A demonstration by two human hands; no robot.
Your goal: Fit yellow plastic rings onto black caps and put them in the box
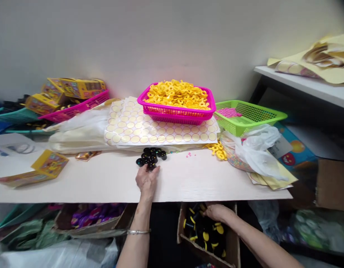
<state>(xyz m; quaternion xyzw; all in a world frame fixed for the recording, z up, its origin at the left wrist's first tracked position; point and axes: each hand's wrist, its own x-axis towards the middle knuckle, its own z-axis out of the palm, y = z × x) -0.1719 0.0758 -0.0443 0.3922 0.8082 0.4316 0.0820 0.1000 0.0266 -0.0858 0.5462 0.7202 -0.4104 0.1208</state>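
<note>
My left hand rests on the white tabletop, thumb and fingers bent around the near edge of a cluster of small black round pieces. Coloured specks show on those pieces. Below the table edge, my right hand reaches into an open cardboard box. Inside it lie many black cylinder-shaped pieces with yellow round ends. The right fingers are curled at the box's far side, and what they hold, if anything, is hidden.
A pink basket of yellow ring-like pieces stands on sticker sheets. Right of it are a green basket, a plastic bag of beads and loose yellow pieces. A printed yellow carton lies left. Another box holds purple items.
</note>
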